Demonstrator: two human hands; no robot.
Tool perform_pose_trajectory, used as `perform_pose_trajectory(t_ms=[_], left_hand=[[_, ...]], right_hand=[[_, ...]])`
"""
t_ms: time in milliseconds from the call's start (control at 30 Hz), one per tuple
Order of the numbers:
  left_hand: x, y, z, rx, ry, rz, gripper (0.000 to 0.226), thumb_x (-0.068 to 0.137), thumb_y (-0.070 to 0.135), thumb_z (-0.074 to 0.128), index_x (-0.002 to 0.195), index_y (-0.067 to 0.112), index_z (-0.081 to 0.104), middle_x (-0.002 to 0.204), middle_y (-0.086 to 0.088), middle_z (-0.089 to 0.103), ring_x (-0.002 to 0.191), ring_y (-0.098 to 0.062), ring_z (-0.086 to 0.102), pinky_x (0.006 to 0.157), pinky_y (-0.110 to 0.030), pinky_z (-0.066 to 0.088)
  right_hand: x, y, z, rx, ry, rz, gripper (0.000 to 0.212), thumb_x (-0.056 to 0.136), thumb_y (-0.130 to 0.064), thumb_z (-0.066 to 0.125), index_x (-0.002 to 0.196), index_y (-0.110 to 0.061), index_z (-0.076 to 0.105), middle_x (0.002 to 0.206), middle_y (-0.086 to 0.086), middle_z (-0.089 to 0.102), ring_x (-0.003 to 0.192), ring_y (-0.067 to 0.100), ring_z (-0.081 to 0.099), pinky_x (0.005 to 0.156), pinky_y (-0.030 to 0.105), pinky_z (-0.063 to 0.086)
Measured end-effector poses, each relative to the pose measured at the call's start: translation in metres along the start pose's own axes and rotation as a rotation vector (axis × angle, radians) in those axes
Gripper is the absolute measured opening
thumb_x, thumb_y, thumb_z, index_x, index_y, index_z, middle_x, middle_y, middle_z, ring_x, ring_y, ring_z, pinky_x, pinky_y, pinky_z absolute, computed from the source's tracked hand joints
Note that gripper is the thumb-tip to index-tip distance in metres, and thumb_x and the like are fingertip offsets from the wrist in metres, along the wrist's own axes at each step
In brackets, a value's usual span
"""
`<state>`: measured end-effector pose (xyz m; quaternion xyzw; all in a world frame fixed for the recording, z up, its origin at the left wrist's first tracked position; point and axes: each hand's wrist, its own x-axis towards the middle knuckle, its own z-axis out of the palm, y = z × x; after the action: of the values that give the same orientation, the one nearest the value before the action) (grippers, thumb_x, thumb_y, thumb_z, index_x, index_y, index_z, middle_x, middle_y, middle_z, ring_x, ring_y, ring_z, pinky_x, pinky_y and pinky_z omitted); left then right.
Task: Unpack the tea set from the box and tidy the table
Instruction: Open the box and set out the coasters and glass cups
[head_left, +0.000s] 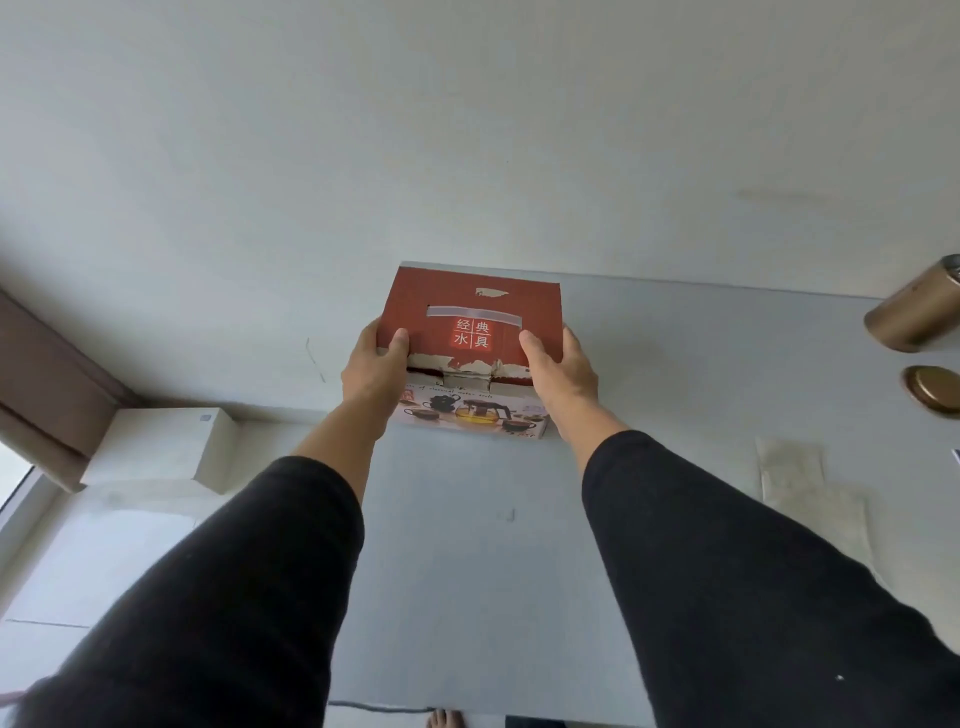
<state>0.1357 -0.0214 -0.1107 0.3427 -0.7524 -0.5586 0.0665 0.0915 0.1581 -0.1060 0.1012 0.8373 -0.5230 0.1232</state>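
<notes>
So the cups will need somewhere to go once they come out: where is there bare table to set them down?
The widest bare patch of the table lies in front of the red box, between the two sleeves. A second runs right of the box, up to the gold canister. The right edge is crowded: canister, its lid and pale paper.

Pale grey table (467, 545) against a plain off-white wall (467, 130). Brown window frame (47, 384) at left, daylight through it. White box (166, 447) beside the table's far-left corner.
</notes>
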Motion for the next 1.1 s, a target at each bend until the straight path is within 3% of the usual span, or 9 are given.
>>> perform_pose_trajectory(t_ms=[200,333,400,500,600,667,800,933,1100], left_hand=[[-0.032,-0.019,-0.002,-0.059,-0.007,0.006,0.046,0.098,0.039,0.041,0.143,0.032,0.038,0.134,0.003,0.055,0.116,-0.021,0.055,0.09,-0.031,0.044],[-0.038,-0.019,-0.002,-0.175,0.011,0.002,0.045,0.095,0.041,0.047,0.138,0.03,0.046,0.127,0.006,0.058,0.107,-0.013,0.053,0.086,-0.028,0.04],[-0.04,-0.014,-0.003,-0.228,0.056,-0.05,0.042,0.092,0.046,0.049,0.126,0.023,0.056,0.113,0.003,0.061,0.098,-0.014,0.053,0.081,-0.027,0.039],[-0.036,-0.002,-0.004,-0.211,0.115,-0.091,0.04,0.09,0.051,0.049,0.088,0.012,0.057,0.077,0.001,0.055,0.072,-0.016,0.049,0.064,-0.026,0.039],[-0.028,0.0,-0.01,-0.078,0.098,-0.133,0.034,0.086,0.043,0.054,0.076,0.012,0.057,0.076,-0.004,0.059,0.071,-0.021,0.054,0.064,-0.028,0.045],[-0.027,-0.002,-0.014,0.036,0.095,-0.149,0.032,0.089,0.039,0.053,0.07,0.014,0.056,0.072,-0.002,0.057,0.075,-0.022,0.053,0.062,-0.027,0.044],[-0.025,0.0,-0.016,0.066,0.106,-0.158,0.038,0.091,0.039,0.054,0.057,0.024,0.047,0.064,0.005,0.052,0.078,-0.021,0.053,0.077,-0.032,0.048],[-0.027,0.002,-0.017,0.07,0.091,-0.156,0.04,0.093,0.039,0.052,0.057,0.024,0.045,0.062,0.004,0.05,0.063,-0.019,0.05,0.057,-0.022,0.042],[-0.028,0.004,-0.018,0.13,0.069,-0.152,0.043,0.095,0.041,0.048,0.058,0.018,0.047,0.061,0.003,0.049,0.055,-0.014,0.045,0.053,-0.022,0.039]], right_hand=[[-0.025,0.019,-0.007,-0.022,-0.013,-0.001,0.059,0.093,-0.051,0.046,0.146,-0.03,0.031,0.14,-0.002,0.051,0.129,0.023,0.048,0.107,0.037,0.039],[-0.023,0.02,-0.012,-0.041,-0.083,0.013,0.06,0.092,-0.054,0.043,0.146,-0.03,0.03,0.14,-0.003,0.05,0.129,0.024,0.047,0.106,0.039,0.038],[-0.019,0.015,-0.014,-0.042,-0.09,0.03,0.061,0.094,-0.055,0.037,0.148,-0.027,0.029,0.149,0.0,0.042,0.136,0.027,0.04,0.11,0.043,0.034],[-0.013,0.007,-0.018,-0.099,-0.059,0.028,0.063,0.095,-0.055,0.03,0.145,-0.017,0.036,0.148,0.007,0.042,0.135,0.029,0.04,0.109,0.043,0.034],[-0.01,0.006,-0.021,-0.143,-0.024,0.018,0.055,0.09,-0.047,0.047,0.133,-0.013,0.049,0.132,0.007,0.056,0.114,0.024,0.055,0.094,0.035,0.047],[-0.01,0.008,-0.022,-0.198,0.038,-0.011,0.047,0.085,-0.037,0.059,0.125,-0.014,0.052,0.122,0.003,0.057,0.098,0.018,0.056,0.081,0.027,0.046],[-0.025,0.01,-0.019,-0.405,0.261,-0.324,0.02,0.085,-0.026,0.058,0.096,-0.012,0.049,0.096,0.0,0.044,0.086,0.018,0.048,0.068,0.025,0.037],[-0.051,0.032,-0.002,-0.465,0.306,-0.564,0.015,0.079,-0.014,0.057,0.067,-0.01,0.048,0.076,0.005,0.048,0.077,0.025,0.049,0.057,0.025,0.034],[-0.068,0.047,0.01,-0.531,0.404,-0.658,0.007,0.066,-0.009,0.062,0.059,-0.008,0.063,0.069,0.007,0.059,0.07,0.029,0.056,0.051,0.028,0.042]])
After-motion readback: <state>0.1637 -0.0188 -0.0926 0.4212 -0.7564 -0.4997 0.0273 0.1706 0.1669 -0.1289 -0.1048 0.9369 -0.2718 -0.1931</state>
